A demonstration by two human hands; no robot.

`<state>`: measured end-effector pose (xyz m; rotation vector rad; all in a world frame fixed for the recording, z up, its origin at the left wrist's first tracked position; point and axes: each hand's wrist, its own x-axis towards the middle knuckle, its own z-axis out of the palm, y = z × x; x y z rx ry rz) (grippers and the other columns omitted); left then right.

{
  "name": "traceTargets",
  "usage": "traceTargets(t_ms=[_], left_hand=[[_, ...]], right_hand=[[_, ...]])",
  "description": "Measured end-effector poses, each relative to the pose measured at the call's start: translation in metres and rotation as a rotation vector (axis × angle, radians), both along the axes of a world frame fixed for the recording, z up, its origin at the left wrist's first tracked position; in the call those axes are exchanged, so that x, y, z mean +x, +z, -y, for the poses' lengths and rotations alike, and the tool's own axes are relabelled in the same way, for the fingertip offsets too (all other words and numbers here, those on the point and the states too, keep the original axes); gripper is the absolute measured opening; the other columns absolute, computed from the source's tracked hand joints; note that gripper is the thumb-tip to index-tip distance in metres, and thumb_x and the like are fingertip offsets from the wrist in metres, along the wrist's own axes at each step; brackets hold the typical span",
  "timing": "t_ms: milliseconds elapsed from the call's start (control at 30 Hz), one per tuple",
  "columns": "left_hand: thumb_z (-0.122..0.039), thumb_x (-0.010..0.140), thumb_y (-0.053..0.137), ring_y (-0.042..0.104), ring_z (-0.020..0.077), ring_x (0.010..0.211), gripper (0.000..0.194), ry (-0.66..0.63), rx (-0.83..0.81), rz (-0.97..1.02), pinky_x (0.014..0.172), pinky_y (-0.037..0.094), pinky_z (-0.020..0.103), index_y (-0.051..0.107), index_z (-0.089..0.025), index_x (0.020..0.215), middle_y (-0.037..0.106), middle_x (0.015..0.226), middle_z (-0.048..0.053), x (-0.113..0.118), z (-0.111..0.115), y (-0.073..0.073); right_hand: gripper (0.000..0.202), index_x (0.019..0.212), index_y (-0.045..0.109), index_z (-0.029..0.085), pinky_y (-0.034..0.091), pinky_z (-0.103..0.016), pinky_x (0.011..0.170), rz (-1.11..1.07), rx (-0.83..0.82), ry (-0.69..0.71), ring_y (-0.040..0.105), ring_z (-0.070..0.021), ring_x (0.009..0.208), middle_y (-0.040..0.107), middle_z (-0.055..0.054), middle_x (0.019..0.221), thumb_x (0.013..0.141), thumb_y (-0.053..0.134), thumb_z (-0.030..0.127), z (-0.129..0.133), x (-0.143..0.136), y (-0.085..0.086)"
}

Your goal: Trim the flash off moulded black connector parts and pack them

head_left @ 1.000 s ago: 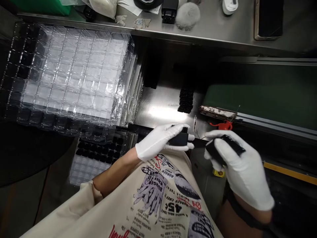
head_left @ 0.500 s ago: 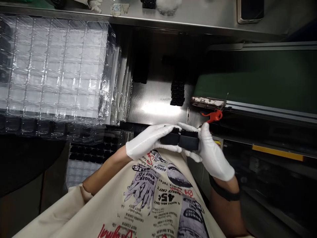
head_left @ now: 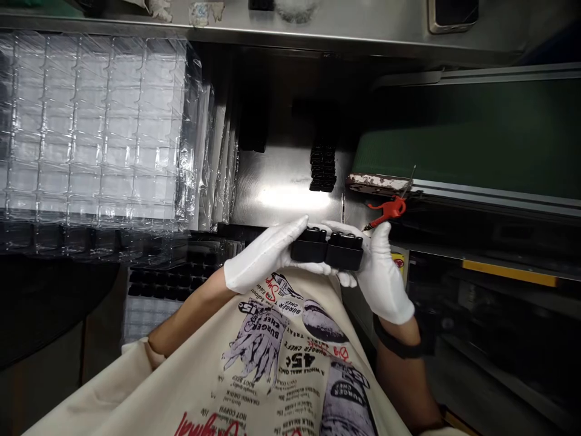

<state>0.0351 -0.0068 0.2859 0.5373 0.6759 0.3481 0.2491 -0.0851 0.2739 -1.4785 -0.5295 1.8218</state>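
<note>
Two black box-shaped plastic parts sit side by side in front of my apron, cradled between my white-gloved hands. My left hand (head_left: pixel 265 257) is closed around the left black block (head_left: pixel 308 245), its thumb along the upper edge and its fingers underneath. The right black block (head_left: pixel 345 250) rests in the curled fingers of my right hand (head_left: pixel 384 278), whose thumb sticks up beside it. Rounded raised shapes show on top of both blocks. Just beyond my right thumb hangs a red air blow gun (head_left: pixel 389 210) with a thin nozzle.
Stacked clear plastic trays (head_left: pixel 104 127) fill the left. Rows of small black parts (head_left: pixel 323 166) stand on the steel table (head_left: pixel 285 200). A green conveyor belt (head_left: pixel 476 133) lies to the right. A phone (head_left: pixel 452 13) rests on the steel shelf (head_left: pixel 363 36) at the back.
The two blocks have tipped, so more of their tops shows. My right hand has moved slightly left and up with them. The whole view has shifted a little.
</note>
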Motion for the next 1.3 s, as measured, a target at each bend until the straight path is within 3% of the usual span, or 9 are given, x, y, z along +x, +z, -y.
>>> traceTargets(t_ms=[200, 300, 400, 533, 633, 800, 900, 1033, 1300], left_hand=[[-0.064, 0.112, 0.058, 0.075, 0.0345, 0.128, 0.06, 0.008, 0.046, -0.018, 0.118, 0.058, 0.053, 0.076, -0.016, 0.143, 0.083, 0.119, 0.014, -0.002, -0.004, -0.006], [-0.072, 0.111, 0.051, 0.076, 0.0336, 0.126, 0.07, 0.036, -0.039, 0.015, 0.114, 0.061, 0.052, 0.072, -0.016, 0.148, 0.083, 0.12, 0.016, -0.001, -0.003, -0.009], [-0.08, 0.108, 0.049, 0.08, 0.0328, 0.115, 0.083, 0.034, -0.101, 0.037, 0.101, 0.066, 0.047, 0.07, -0.011, 0.148, 0.082, 0.118, 0.022, 0.0, -0.003, -0.008], [-0.056, 0.102, 0.081, 0.077, 0.0153, 0.076, 0.058, 0.01, -0.006, 0.012, 0.071, 0.063, 0.025, 0.075, -0.011, 0.138, 0.082, 0.096, 0.012, 0.001, -0.001, -0.005], [-0.039, 0.097, 0.088, 0.062, 0.0055, 0.054, 0.036, 0.079, 0.001, 0.088, 0.051, 0.048, 0.015, 0.079, -0.014, 0.121, 0.073, 0.079, 0.001, 0.003, 0.003, -0.008], [-0.027, 0.095, 0.085, 0.07, 0.01, 0.074, 0.019, 0.163, -0.152, 0.121, 0.062, 0.056, 0.014, 0.077, -0.014, 0.107, 0.069, 0.085, 0.002, 0.01, 0.006, -0.012], [-0.032, 0.099, 0.082, 0.066, 0.0103, 0.078, 0.023, 0.197, -0.179, 0.131, 0.066, 0.055, 0.016, 0.078, -0.014, 0.113, 0.066, 0.092, 0.003, 0.016, 0.006, -0.008], [-0.06, 0.107, 0.068, 0.056, 0.0116, 0.073, 0.048, 0.221, -0.167, 0.144, 0.064, 0.05, 0.022, 0.078, -0.013, 0.111, 0.06, 0.089, 0.004, 0.025, 0.008, -0.004], [-0.068, 0.11, 0.06, 0.056, 0.0152, 0.076, 0.055, 0.254, -0.039, 0.011, 0.077, 0.052, 0.03, 0.078, -0.017, 0.119, 0.063, 0.086, 0.002, 0.028, 0.013, -0.003]], right_hand=[[0.102, 0.151, 0.069, 0.022, 0.042, -0.033, 0.048, 0.017, 0.015, 0.017, 0.059, -0.0199, 0.056, 0.072, -0.008, 0.077, 0.098, 0.028, 0.098, -0.004, -0.001, -0.002], [0.09, 0.152, 0.067, 0.024, 0.047, -0.032, 0.05, 0.093, 0.06, 0.059, 0.062, -0.0182, 0.058, 0.074, -0.006, 0.081, 0.093, 0.062, 0.092, -0.004, -0.003, -0.001], [0.08, 0.15, 0.066, 0.024, 0.048, -0.03, 0.049, 0.133, 0.065, 0.04, 0.061, -0.0161, 0.056, 0.073, -0.001, 0.078, 0.086, 0.09, 0.067, -0.001, -0.003, -0.002], [0.043, 0.117, 0.072, 0.024, 0.04, -0.028, 0.043, -0.042, 0.099, -0.091, 0.054, -0.0135, 0.048, 0.068, 0.0, 0.07, 0.096, 0.076, 0.062, 0.004, 0.002, -0.001], [0.031, 0.101, 0.069, 0.027, 0.05, -0.031, 0.051, -0.061, 0.083, -0.167, 0.063, -0.0167, 0.06, 0.073, -0.003, 0.084, 0.091, 0.076, 0.056, 0.003, 0.0, 0.002], [0.014, 0.092, 0.07, 0.027, 0.039, -0.021, 0.048, -0.287, 0.163, -0.333, 0.051, -0.0099, 0.06, 0.059, 0.003, 0.079, 0.086, 0.082, 0.032, -0.009, -0.011, 0.005], [0.026, 0.089, 0.069, 0.024, 0.023, -0.02, 0.039, -0.396, 0.106, -0.336, 0.036, -0.0075, 0.052, 0.05, 0.004, 0.074, 0.096, 0.077, 0.048, -0.015, -0.011, 0.003], [0.053, 0.084, 0.065, 0.023, 0.016, -0.022, 0.034, -0.488, 0.03, -0.247, 0.028, -0.0073, 0.044, 0.046, 0.005, 0.067, 0.099, 0.063, 0.074, -0.017, -0.009, 0.0], [0.045, 0.082, 0.059, 0.024, 0.026, -0.02, 0.034, -0.341, 0.047, -0.255, 0.038, -0.0089, 0.044, 0.051, 0.005, 0.065, 0.103, 0.061, 0.063, -0.014, -0.021, 0.003]])
